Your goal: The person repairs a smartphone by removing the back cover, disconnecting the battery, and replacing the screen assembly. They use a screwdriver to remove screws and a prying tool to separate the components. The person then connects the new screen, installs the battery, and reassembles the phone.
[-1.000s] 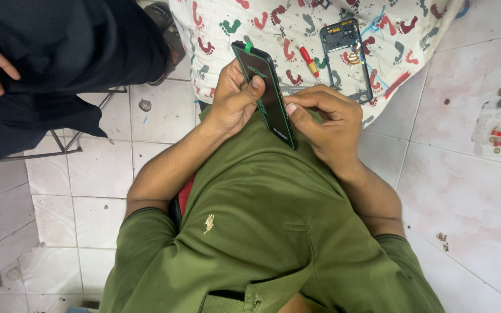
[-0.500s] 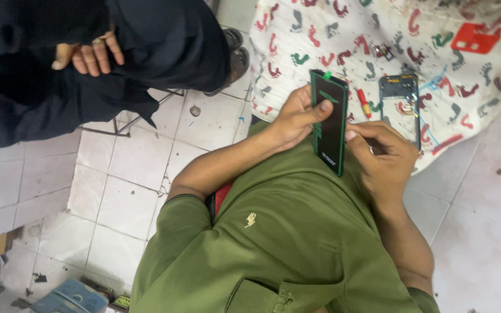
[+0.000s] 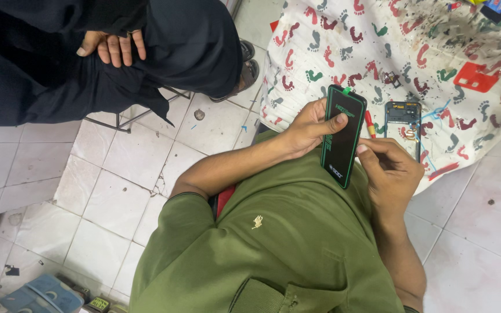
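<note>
I hold a black phone screen panel with a green edge upright above my lap. My left hand grips its left side, thumb pressed on the face near the top. My right hand holds the lower right edge, thumb against the panel's side. On a white cloth with coloured footprint marks lies an opened phone frame, just beyond my right hand. A red-handled tool lies between the panel and that frame, partly hidden.
Another person in dark clothes sits at the upper left, a hand resting on a knee and a sandalled foot near the cloth. White floor tiles surround us. A blue box sits at the bottom left.
The view has swung left and down, bringing more of the seated person and the floor into sight. The panel has turned more face-on to me; both hands keep their hold.
</note>
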